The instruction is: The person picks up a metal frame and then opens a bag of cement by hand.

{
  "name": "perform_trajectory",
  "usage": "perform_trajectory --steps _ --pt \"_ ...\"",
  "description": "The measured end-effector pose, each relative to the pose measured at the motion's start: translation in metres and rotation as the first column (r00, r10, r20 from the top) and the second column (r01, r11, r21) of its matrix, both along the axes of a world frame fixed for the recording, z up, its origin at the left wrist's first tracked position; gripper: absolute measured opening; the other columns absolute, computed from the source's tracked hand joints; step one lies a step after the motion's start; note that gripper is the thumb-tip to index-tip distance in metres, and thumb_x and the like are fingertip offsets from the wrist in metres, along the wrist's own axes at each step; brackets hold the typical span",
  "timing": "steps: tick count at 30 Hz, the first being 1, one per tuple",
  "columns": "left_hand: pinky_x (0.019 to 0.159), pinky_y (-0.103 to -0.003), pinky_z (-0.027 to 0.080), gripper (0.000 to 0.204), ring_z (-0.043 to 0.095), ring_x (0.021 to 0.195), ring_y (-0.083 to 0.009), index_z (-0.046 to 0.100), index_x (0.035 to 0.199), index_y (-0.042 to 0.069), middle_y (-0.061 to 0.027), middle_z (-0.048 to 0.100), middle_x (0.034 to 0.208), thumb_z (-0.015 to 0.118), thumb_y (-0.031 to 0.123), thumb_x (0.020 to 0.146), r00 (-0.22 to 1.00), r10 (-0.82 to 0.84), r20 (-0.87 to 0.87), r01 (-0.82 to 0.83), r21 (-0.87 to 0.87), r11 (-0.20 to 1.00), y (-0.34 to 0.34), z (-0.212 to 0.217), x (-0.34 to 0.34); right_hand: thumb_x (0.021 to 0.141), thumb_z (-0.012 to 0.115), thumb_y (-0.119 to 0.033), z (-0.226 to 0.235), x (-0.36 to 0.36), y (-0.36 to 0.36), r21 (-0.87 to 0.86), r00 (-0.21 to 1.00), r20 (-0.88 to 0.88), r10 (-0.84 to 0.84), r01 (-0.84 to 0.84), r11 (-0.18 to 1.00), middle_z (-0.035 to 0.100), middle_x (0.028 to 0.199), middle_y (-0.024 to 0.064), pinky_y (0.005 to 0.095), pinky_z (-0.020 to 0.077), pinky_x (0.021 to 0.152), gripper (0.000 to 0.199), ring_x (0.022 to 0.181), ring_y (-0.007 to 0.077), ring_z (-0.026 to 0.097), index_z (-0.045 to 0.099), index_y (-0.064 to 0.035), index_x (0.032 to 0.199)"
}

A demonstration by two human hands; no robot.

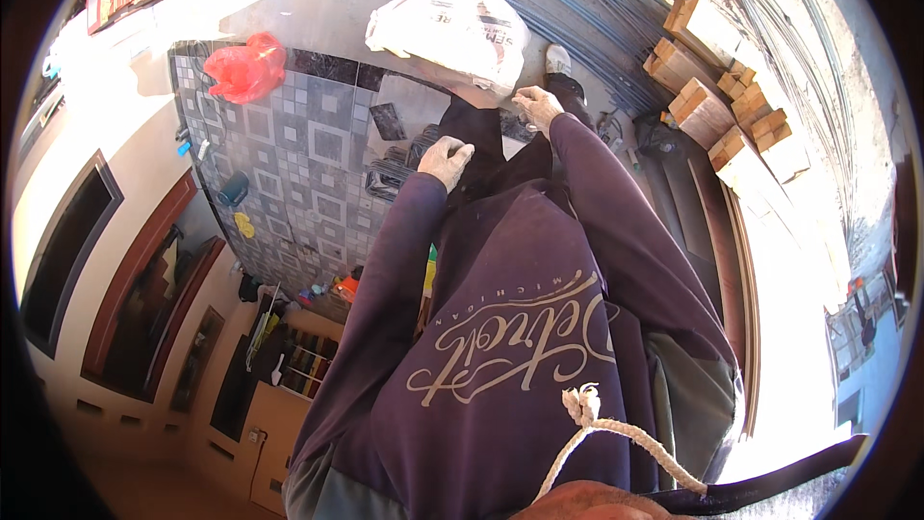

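My left hand (pixel 446 162), pale with dust or a thin glove, hangs above my dark trousers (pixel 478 135) with its fingers curled in. Whatever it may hold is hidden. My right hand (pixel 539 109), equally pale, is closed in a pinch near the lower right edge of a bulky white sack (pixel 448 34). Anything between those fingertips is too small to name. Beside my left hand lies a pile of dark, thin, stacked pieces (pixel 388 179). A flat dark square piece (pixel 388 121) lies a little farther off.
Patterned grey tiles (pixel 308 149) cover the floor at left, with a red plastic bag (pixel 246 67) on them. Long ribbed steel bars (pixel 616 29) run along the far right. Stacked timber beams (pixel 701 114) stand at right. A light shoe (pixel 558 60) shows beyond my right hand.
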State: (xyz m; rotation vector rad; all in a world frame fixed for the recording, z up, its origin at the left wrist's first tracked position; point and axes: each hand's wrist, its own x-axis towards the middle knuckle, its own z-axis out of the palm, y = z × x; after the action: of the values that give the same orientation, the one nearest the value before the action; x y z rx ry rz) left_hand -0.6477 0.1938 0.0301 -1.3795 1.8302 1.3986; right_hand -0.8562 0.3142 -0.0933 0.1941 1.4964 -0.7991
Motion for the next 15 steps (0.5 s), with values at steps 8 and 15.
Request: perform_trajectory --steps 8,15 --pt "0.069 -0.030 0.050 0.025 0.061 0.075 -0.0136 0.063 0.100 0.002 -0.0093 0.066 0.085 0.067 0.024 0.090 0.965 0.248 -0.081 -0.234 0.159 0.959 0.009 -0.024 -0.017 0.089 0.071 -0.015 0.003 0.013 -0.030 -0.040 0.978 0.154 -0.143 0.151 0.988 0.061 0.073 0.0035 0.0257 0.0435 0.052 0.016 0.059 0.0109 0.054 0.061 -0.0022 0.092" --pt "0.068 -0.030 0.051 0.028 0.063 0.077 -0.0176 0.061 0.107 -0.002 -0.0130 0.065 0.090 0.069 0.016 0.087 0.856 0.478 -0.196 -0.437 0.218 0.873 0.005 -0.075 -0.027 0.091 0.068 -0.014 0.000 0.016 -0.032 -0.045 0.977 0.177 -0.115 0.124 0.991 0.059 0.074 0.0012 0.0251 0.0440 0.051 0.010 0.059 0.0103 0.053 0.062 -0.0058 0.092"
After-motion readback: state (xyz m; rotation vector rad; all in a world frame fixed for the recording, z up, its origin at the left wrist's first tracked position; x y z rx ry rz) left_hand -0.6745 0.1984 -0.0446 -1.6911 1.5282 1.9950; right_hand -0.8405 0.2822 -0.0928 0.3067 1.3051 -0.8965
